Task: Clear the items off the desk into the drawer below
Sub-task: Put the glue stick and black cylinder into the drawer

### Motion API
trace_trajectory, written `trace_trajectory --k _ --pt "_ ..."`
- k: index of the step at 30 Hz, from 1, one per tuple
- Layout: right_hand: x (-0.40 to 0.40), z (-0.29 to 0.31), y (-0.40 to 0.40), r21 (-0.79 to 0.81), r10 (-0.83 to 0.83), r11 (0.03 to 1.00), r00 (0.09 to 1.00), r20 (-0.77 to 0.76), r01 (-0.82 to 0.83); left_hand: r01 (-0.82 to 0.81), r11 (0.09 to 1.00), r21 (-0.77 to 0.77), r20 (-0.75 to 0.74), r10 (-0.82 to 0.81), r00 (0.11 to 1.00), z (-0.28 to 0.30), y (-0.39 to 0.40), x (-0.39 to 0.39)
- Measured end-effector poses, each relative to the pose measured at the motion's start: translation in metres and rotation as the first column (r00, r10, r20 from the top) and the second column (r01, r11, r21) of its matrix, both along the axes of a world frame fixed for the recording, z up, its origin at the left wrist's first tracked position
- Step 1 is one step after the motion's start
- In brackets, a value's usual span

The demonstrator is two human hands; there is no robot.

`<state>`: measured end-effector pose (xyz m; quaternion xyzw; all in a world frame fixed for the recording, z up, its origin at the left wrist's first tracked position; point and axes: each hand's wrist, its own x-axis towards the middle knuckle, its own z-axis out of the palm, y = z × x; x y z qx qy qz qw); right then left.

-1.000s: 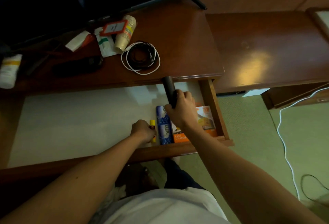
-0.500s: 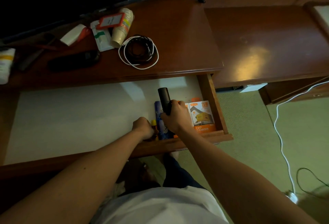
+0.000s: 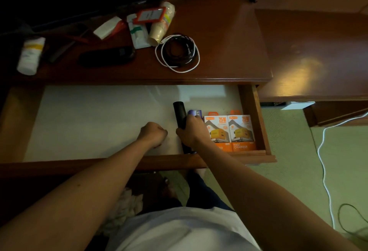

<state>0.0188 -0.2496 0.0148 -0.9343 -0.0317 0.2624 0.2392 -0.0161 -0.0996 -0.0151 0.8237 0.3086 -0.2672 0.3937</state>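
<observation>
Wide reddish-brown wooden counter (image 3: 225, 51) up top, and below it the open wooden drawer with a pale liner (image 3: 95, 123), pulled well out. Since a moment ago both hands have sunk lower in the drawer, and the two orange-and-white charger boxes (image 3: 231, 133) at its right end now show side by side. The right hand (image 3: 191, 131) wraps tight round a long black cylindrical device (image 3: 180, 115), laying it just left of a blue packet (image 3: 194, 112) beside those boxes. The left hand (image 3: 153, 134) has drawn left, off the small yellow item; it is a closed fist on the liner, and whether it holds anything I cannot tell. On the counter: coiled white and black cables (image 3: 177, 53), a stack of paper cups (image 3: 161, 25), a black remote (image 3: 107, 56), a white bottle (image 3: 30, 55).
</observation>
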Motion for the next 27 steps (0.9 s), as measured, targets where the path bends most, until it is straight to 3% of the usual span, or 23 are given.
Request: trace_trajectory --k 12,16,19,21,23,27 --pt "-0.019 -0.023 0.039 -0.163 0.1 0.983 0.993 0.065 -0.088 0.135 0.964 0.229 0.178 -0.178 0.968 -0.006 0.02 -0.011" --pt "-0.019 -0.026 0.045 -0.222 0.137 0.968 0.988 0.076 -0.117 0.209 0.913 0.351 0.217 -0.296 0.93 -0.013 0.029 -0.013" --pt "-0.018 -0.023 0.045 -0.245 0.138 0.963 0.988 0.074 -0.116 0.354 0.808 0.472 0.097 -0.446 0.89 -0.017 0.037 -0.013" --pt "-0.019 -0.025 0.045 -0.242 0.137 0.963 0.989 0.063 -0.118 0.453 0.763 0.46 -0.027 -0.498 0.866 -0.021 0.041 -0.013" --pt "-0.02 -0.026 0.047 -0.23 0.133 0.966 0.99 0.041 -0.12 0.504 0.755 0.42 -0.096 -0.515 0.852 -0.026 0.044 -0.014" --pt "-0.015 -0.028 0.049 -0.286 0.167 0.948 0.983 0.076 -0.139 0.509 0.769 0.386 -0.1 -0.513 0.852 -0.029 0.044 -0.015"
